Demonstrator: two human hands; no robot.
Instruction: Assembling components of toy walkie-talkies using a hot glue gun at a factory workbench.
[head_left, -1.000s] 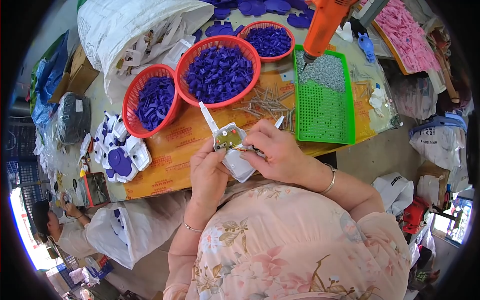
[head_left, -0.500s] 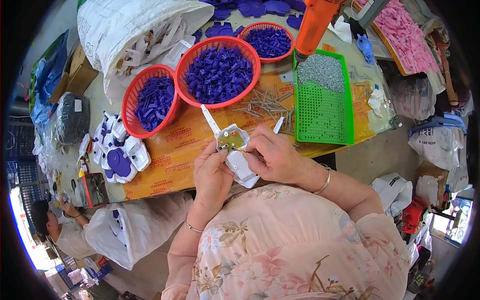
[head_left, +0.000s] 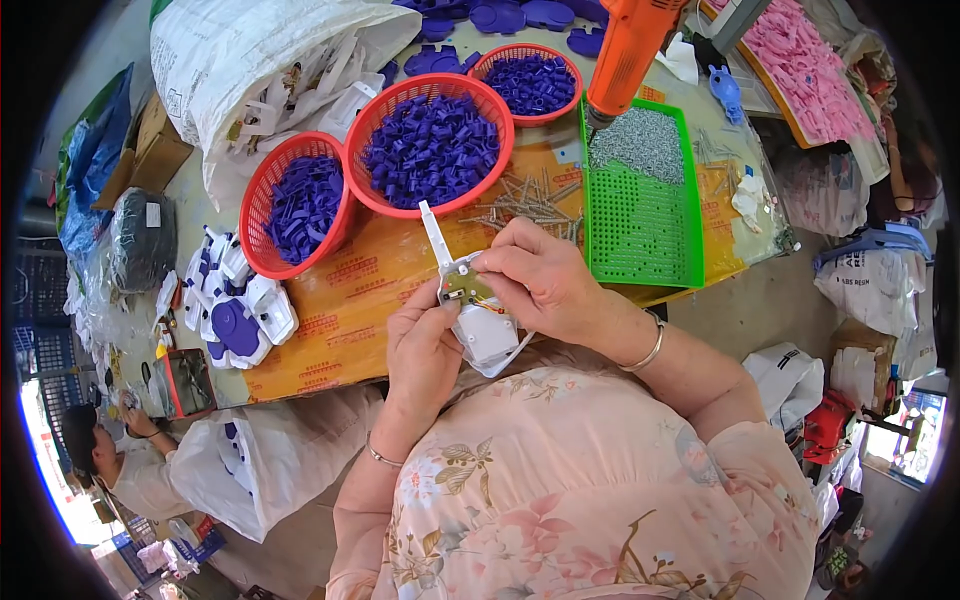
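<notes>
A white plastic housing [head_left: 487, 335] with a long narrow arm pointing away from me sits between my hands, above the table's near edge. Inside its far part lies a small green-brown circuit board [head_left: 462, 287], with thin red and yellow wires [head_left: 488, 304] running toward the near part. My left hand [head_left: 428, 340] is closed around the left side of the housing, thumb beside the board. With bent fingers, my right hand [head_left: 540, 278] grips the right rim at the board's far corner. Whether a small piece is under those fingertips is hidden.
Red baskets [head_left: 345, 190] of purple plastic parts stand beyond my hands. A green tray [head_left: 697, 235] holds small metal screws, under an orange power screwdriver [head_left: 628, 55]. Metal rods [head_left: 530, 203] lie beside it. White-and-purple assemblies [head_left: 238, 300] are at left; a co-worker [head_left: 100, 440] sits farther left.
My right hand has shifted from the wires up to the board's far right corner. The housing has turned slightly, and a second white arm no longer shows beyond my right hand.
</notes>
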